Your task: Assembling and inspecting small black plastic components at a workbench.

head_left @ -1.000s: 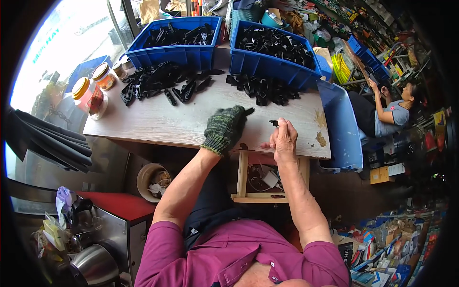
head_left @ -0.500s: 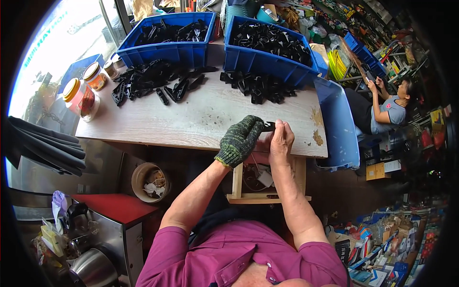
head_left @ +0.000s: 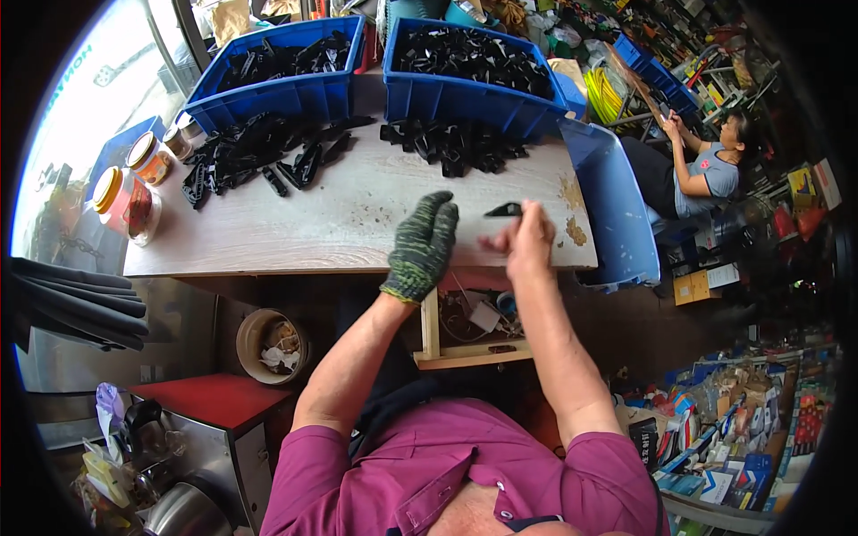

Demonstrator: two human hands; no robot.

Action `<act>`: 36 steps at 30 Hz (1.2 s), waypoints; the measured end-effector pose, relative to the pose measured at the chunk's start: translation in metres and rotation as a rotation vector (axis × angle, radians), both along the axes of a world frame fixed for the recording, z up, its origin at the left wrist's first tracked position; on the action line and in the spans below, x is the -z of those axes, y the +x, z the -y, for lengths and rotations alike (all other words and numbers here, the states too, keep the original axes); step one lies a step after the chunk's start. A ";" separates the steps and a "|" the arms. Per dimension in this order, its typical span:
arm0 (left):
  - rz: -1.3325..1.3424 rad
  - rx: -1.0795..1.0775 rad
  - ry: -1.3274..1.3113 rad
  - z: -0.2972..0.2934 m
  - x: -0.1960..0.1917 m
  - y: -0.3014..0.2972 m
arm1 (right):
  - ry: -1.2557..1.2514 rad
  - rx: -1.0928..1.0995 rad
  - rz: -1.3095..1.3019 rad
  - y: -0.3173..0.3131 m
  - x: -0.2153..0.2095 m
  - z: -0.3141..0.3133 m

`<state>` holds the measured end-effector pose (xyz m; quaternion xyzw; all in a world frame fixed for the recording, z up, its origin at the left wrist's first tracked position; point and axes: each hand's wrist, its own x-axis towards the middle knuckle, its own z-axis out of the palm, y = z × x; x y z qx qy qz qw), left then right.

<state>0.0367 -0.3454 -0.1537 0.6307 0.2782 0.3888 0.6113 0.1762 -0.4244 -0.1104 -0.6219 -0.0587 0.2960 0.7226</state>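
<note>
Blurred right of center, the right hand (head_left: 529, 241) hides one end of a black piece (head_left: 503, 210); the right forearm (head_left: 561, 348) covers part of a drawer (head_left: 469, 355). Lower left, the frame's edge crops a metal pot (head_left: 189, 514).

Left end of tabletop (head_left: 295, 237): clear jar, orange lid (head_left: 130, 210); two smaller jars (head_left: 149, 161) just beyond. Lower left, red-topped cabinet (head_left: 210, 397), pale bucket (head_left: 248, 348) near it, white scraps (head_left: 282, 360) inside. Wooden drawer (head_left: 474, 355) open below near edge. Right side: person in grey-blue shirt (head_left: 710, 171); yellow coil (head_left: 605, 96) farther off.
</note>
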 end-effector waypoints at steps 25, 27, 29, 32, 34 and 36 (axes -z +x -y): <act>-0.560 0.416 1.147 0.089 0.021 -0.080 | -0.318 -0.093 0.217 0.104 -0.002 -0.011; -0.544 0.368 1.155 0.086 0.026 -0.074 | -0.346 -0.097 0.251 0.108 0.000 -0.020; -0.567 0.270 1.153 0.080 0.026 -0.071 | -0.417 -0.133 0.301 0.101 0.001 -0.037; -0.614 0.120 1.160 0.070 0.030 -0.061 | -0.509 -0.193 0.308 0.098 0.002 -0.055; -0.655 0.004 1.165 0.060 0.033 -0.053 | -0.567 -0.200 0.338 0.096 0.003 -0.063; -0.699 0.011 1.142 0.058 0.028 -0.045 | -0.625 -0.216 0.367 0.096 0.003 -0.069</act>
